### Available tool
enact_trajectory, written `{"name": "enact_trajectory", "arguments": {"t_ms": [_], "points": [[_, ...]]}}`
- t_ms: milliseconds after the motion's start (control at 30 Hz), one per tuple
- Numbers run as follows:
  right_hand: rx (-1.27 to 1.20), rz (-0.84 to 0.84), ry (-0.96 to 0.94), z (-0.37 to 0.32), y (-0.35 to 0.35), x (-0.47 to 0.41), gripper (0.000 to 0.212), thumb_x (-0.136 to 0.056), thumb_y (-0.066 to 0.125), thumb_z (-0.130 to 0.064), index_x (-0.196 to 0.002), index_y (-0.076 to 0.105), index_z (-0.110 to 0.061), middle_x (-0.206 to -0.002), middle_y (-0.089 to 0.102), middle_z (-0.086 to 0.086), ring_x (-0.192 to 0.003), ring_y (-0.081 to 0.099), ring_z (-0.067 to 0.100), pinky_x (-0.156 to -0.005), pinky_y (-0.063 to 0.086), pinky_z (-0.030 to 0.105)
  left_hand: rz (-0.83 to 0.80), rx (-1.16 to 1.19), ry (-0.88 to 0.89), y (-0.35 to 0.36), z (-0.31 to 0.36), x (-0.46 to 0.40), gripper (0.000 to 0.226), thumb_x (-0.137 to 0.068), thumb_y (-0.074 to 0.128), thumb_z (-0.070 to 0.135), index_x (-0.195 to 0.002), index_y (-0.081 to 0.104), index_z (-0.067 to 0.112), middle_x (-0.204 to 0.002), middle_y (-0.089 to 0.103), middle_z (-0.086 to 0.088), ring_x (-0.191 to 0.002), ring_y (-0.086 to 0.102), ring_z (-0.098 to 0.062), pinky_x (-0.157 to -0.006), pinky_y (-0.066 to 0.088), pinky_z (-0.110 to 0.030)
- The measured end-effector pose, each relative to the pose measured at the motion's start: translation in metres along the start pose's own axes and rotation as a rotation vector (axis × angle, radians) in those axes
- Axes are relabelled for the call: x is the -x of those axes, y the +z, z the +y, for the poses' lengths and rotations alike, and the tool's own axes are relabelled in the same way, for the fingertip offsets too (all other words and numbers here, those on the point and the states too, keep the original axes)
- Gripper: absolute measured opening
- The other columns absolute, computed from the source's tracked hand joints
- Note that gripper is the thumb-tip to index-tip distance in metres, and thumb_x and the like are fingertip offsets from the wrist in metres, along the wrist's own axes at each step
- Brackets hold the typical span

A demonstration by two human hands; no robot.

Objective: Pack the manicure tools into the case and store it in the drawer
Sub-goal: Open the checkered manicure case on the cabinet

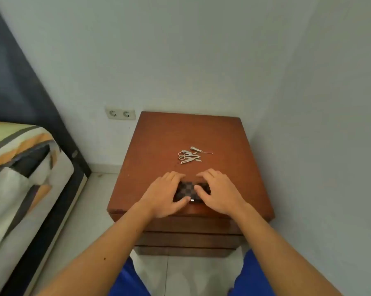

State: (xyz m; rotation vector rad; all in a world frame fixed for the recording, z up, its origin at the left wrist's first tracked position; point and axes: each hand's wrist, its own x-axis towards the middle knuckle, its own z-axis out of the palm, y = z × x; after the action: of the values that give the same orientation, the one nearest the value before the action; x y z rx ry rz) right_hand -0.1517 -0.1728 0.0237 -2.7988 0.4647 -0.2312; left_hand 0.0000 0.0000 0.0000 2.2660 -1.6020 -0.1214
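Observation:
A dark checkered case (pixel 190 190) lies closed near the front edge of the wooden nightstand (pixel 158 142). My left hand (pixel 165 193) holds its left end, thumb at the front edge by a small metal clasp (pixel 192 200). My right hand (pixel 218 192) holds the right end, fingers curled over the far side and thumb on top. Several silver manicure tools (pixel 189 155), among them nail clippers and small scissors, lie in a loose pile further back on the top. Closed drawer fronts (pixel 188 239) show below the top.
The nightstand stands in a corner, walls behind and to the right. A bed (pixel 20 167) with a striped cover stands to the left, with tiled floor (pixel 90 214) between. A double wall socket (pixel 120 113) sits low on the back wall.

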Motion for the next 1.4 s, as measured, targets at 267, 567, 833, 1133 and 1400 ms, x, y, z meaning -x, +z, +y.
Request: {"name": "enact_trajectory", "arguments": {"t_ms": [267,567,833,1133,1400], "points": [[-0.061,-0.079,-0.052,0.009,0.009,0.015,0.055,-0.091,0.068,-0.046,-0.140,0.057,-0.024,-0.134,0.055,-0.008,-0.120,0.053,0.015,-0.104,0.050,0.034,0.037,-0.001,0.050,0.015,-0.009,0.008,0.066,-0.100,0.062,0.056,-0.152,0.046,0.019,-0.150,0.051,-0.001,-0.138,0.047,-0.021,-0.117,0.037,-0.037],[-0.121,-0.066,-0.062,0.017,0.010,0.011,0.049,-0.093,0.068,-0.047,-0.136,0.061,-0.025,-0.131,0.060,-0.009,-0.117,0.057,0.011,-0.101,0.050,0.030,0.054,0.163,-0.021,0.024,-0.016,0.004,0.067,-0.094,0.074,0.051,-0.148,0.050,0.021,-0.145,0.054,0.002,-0.136,0.044,-0.018,-0.115,0.036,-0.039],[-0.299,0.072,0.078,0.024,-0.002,-0.010,0.021,-0.098,0.067,-0.044,-0.107,0.078,-0.029,-0.099,0.076,-0.013,-0.087,0.067,0.006,-0.080,0.056,0.029,0.076,0.413,-0.214,0.031,-0.017,0.001,0.075,-0.083,0.090,0.035,-0.146,0.049,0.027,-0.137,0.052,0.012,-0.132,0.037,-0.009,-0.112,0.031,-0.030],[-0.377,0.116,0.357,0.057,0.010,-0.024,0.013,-0.092,0.079,-0.030,-0.103,0.083,-0.024,-0.088,0.073,-0.009,-0.079,0.061,0.007,-0.075,0.043,0.023,0.111,0.396,-0.150,0.027,-0.030,0.001,0.031,-0.097,0.077,0.015,-0.128,0.073,0.020,-0.132,0.066,0.008,-0.128,0.049,-0.012,-0.102,0.024,0.001],[-0.364,0.152,0.378,0.062,0.025,-0.015,0.013,-0.085,0.086,-0.024,-0.097,0.081,-0.023,-0.087,0.068,-0.003,-0.068,0.055,0.005,-0.064,0.038,0.009,0.176,0.363,-0.146,0.034,-0.025,0.001,0.040,-0.093,0.081,0.040,-0.128,0.073,0.024,-0.132,0.066,0.012,-0.129,0.047,-0.008,-0.109,0.034,-0.017]]}}
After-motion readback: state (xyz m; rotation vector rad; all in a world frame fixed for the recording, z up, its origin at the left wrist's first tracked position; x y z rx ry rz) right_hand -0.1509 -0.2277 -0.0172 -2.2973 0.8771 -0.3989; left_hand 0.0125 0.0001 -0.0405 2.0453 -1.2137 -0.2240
